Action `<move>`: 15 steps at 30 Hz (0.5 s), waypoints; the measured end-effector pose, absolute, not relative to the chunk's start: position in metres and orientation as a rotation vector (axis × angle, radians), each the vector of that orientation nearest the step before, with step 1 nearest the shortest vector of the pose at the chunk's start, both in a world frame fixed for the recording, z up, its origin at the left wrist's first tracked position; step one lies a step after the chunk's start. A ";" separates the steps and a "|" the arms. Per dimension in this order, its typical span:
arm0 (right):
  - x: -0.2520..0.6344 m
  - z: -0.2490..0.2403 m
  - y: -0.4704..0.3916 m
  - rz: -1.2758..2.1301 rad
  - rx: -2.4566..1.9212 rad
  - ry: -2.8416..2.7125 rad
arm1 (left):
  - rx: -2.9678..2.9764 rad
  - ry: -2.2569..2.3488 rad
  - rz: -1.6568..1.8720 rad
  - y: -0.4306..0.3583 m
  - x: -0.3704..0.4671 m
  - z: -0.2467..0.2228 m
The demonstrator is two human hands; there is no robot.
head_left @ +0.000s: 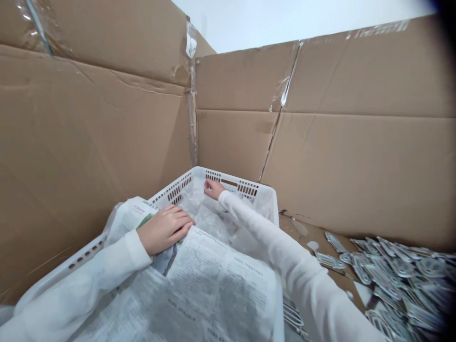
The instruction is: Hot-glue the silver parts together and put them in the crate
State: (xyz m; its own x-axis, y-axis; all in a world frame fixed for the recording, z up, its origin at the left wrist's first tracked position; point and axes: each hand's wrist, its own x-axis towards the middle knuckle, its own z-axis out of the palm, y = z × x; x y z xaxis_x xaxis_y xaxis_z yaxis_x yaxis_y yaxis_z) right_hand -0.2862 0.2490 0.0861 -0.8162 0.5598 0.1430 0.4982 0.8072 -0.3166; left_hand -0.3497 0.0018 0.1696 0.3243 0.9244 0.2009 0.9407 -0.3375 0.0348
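A white plastic basket (pixel 272 199) with slotted walls stands in the corner of the cardboard walls. Newspaper sheets (pixel 221 280) cover its near part, and clear plastic wrapping (pixel 212 221) shows in its far part. My left hand (pixel 166 229) lies on the newspaper with its fingers pointing right, at the edge of the plastic; nothing is seen in it. My right hand (pixel 213 188) is at the basket's far end, near the back wall, with its fingers curled together. Whatever it may hold is too small or hidden to make out.
Cardboard walls (pixel 235 142) rise on the left and at the back, with clear tape on their seams. To the right of the basket lies a large pile of flat grey-and-white pieces (pixel 395 275) on a cardboard surface. A few pieces lie close against the basket's right side.
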 end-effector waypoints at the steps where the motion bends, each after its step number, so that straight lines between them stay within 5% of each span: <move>1: -0.287 0.078 0.244 0.402 -0.823 -2.768 | -2.486 -1.746 -0.271 0.002 -0.351 0.170; 7: -0.299 0.038 0.202 0.453 -0.747 -2.844 | -2.506 -1.838 -0.368 -0.003 -0.351 0.168; 15: -0.277 0.151 0.205 0.438 -0.662 -2.425 | -2.090 -2.268 -0.880 0.005 -0.380 0.181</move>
State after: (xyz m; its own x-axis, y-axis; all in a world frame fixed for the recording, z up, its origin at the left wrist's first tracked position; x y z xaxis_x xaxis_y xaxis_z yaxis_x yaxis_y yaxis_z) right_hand -0.2765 0.2052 0.1511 -0.7075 0.5468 0.4477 0.3558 0.8229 -0.4429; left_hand -0.3800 0.0046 0.1814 -0.1492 0.9386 0.3110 0.9027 0.0009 0.4302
